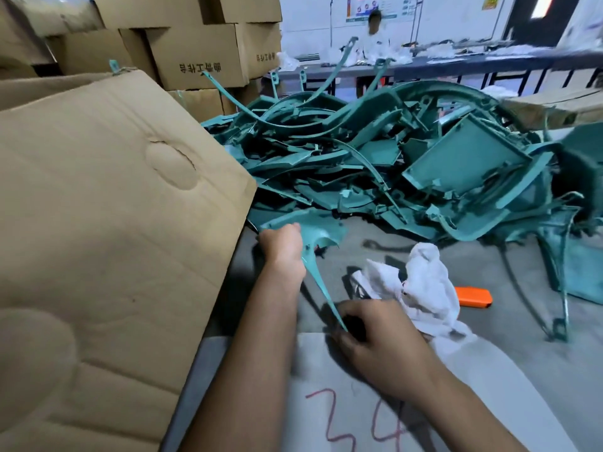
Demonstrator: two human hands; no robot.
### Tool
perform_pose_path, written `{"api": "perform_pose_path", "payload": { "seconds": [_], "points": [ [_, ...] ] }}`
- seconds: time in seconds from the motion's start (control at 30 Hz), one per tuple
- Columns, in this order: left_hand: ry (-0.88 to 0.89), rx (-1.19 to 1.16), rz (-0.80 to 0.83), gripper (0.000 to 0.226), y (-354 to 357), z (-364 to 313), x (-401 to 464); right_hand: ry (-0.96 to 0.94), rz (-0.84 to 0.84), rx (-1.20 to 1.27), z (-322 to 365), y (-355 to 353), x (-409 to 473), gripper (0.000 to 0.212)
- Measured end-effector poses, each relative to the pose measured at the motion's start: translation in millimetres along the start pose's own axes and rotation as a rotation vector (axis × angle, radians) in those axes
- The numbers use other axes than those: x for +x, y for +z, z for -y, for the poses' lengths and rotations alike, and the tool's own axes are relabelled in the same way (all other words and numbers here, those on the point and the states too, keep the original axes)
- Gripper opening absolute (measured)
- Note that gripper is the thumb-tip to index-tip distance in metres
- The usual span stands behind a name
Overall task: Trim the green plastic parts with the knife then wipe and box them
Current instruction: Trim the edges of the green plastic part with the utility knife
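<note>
Left hand [283,244] grips a green plastic part [313,236]; right hand [375,340] pinches its thin tail end beside a white rag [424,285]. That tail might snap if bent.

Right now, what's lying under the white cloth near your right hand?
Mostly the grey table shows around the white cloth. The orange knife pokes out at its right edge. Dark strips show beneath its left side. Anything else under the folds is covered.
</note>
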State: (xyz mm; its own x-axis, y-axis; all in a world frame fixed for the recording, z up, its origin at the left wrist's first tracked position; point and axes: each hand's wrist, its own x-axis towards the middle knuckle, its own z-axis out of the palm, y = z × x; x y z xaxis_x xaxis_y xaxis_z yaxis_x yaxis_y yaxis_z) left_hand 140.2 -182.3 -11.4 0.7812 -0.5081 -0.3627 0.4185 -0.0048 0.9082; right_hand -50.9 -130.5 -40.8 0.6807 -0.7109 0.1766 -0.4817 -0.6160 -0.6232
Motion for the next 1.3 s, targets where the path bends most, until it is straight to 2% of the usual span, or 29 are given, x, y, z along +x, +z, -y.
{"api": "perform_pose_path", "payload": {
  "seconds": [0.17,0.2,0.23,0.3,0.37,0.4,0.43,0.5,0.53,0.57,0.63,0.67,0.7,0.73,0.77,0.8,0.83,0.87,0.9,0.97,1.03,1.07,1.13,1.2,1.3],
  "points": [
    [-0.214,-0.036,0.265,0.013,-1,20,-14,-0.049,0.027,0.098,5,-16,8,0.033],
    [-0.25,-0.071,0.304,0.018,-5,20,-15,-0.089,0.01,0.14,6,-20,10,0.037],
    [-0.28,-0.107,0.344,0.025,-9,20,-15,-0.137,-0.077,0.185,6,-25,11,0.04],
    [-0.326,-0.175,0.42,0.025,-19,21,-17,-0.223,-0.441,0.174,0,-37,13,0.038],
    [-0.376,-0.267,0.463,0.021,-27,24,-18,-0.186,-0.789,-0.059,-18,-48,13,0.033],
    [-0.383,-0.313,0.476,0.021,-30,25,-19,-0.085,-0.829,-0.202,-26,-52,13,0.033],
    [-0.379,-0.366,0.484,0.022,-33,28,-21,0.06,-0.738,-0.339,-35,-54,12,0.039],
    [-0.368,-0.467,0.519,0.023,-39,32,-24,0.369,-0.363,-0.475,-46,-49,12,0.06],
    [-0.36,-0.499,0.548,0.021,-42,33,-26,0.406,-0.24,-0.481,-48,-44,11,0.061],
    [-0.348,-0.521,0.579,0.02,-46,34,-27,0.363,-0.225,-0.442,-48,-40,11,0.051],
    [-0.311,-0.541,0.619,0.034,-50,35,-29,0.162,-0.436,-0.27,-46,-40,12,0.024],
    [-0.295,-0.556,0.621,0.042,-51,36,-26,0.045,-0.561,-0.189,-45,-42,14,0.02],
    [-0.284,-0.578,0.627,0.046,-52,35,-24,-0.061,-0.613,-0.059,-44,-46,16,0.017],
    [-0.285,-0.599,0.64,0.046,-53,33,-23,-0.11,-0.537,0.116,-41,-52,18,0.013],
    [-0.298,-0.623,0.653,0.045,-54,32,-21,-0.11,-0.35,0.296,-38,-58,18,0.008],
    [-0.323,-0.657,0.672,0.042,-54,31,-20,-0.065,-0.092,0.374,-37,-61,19,0.011],
    [-0.36,-0.705,0.686,0.039,-55,31,-19,-0.012,0.122,0.356,-37,-62,19,0.027],
    [-0.394,-0.745,0.694,0.036,-56,31,-19,0.012,0.23,0.324,-39,-59,18,0.043],
    [-0.407,-0.74,0.686,0.035,-56,31,-19,0.021,0.209,0.32,-42,-53,18,0.055],
    [-0.376,-0.608,0.638,0.037,-52,31,-19,0.037,-0.115,0.25,-52,-46,22,0.066],
    [-0.339,-0.454,0.599,0.032,-49,33,-18,0.062,-0.412,-0.029,-72,-48,26,0.046],
    [-0.331,-0.395,0.585,0.025,-48,33,-18,0.106,-0.417,-0.192,-82,-52,27,0.034],
    [-0.292,-0.301,0.563,0.019,-49,33,-19,0.201,-0.221,-0.395,-99,-59,25,0.029],
    [-0.252,-0.243,0.562,0.017,-54,31,-19,0.265,-0.083,-0.436,-109,-57,23,0.032],
    [-0.246,-0.211,0.658,0.016,-66,28,-18,0.249,-0.08,-0.435,-110,-53,22,0.031]
  ]
}}
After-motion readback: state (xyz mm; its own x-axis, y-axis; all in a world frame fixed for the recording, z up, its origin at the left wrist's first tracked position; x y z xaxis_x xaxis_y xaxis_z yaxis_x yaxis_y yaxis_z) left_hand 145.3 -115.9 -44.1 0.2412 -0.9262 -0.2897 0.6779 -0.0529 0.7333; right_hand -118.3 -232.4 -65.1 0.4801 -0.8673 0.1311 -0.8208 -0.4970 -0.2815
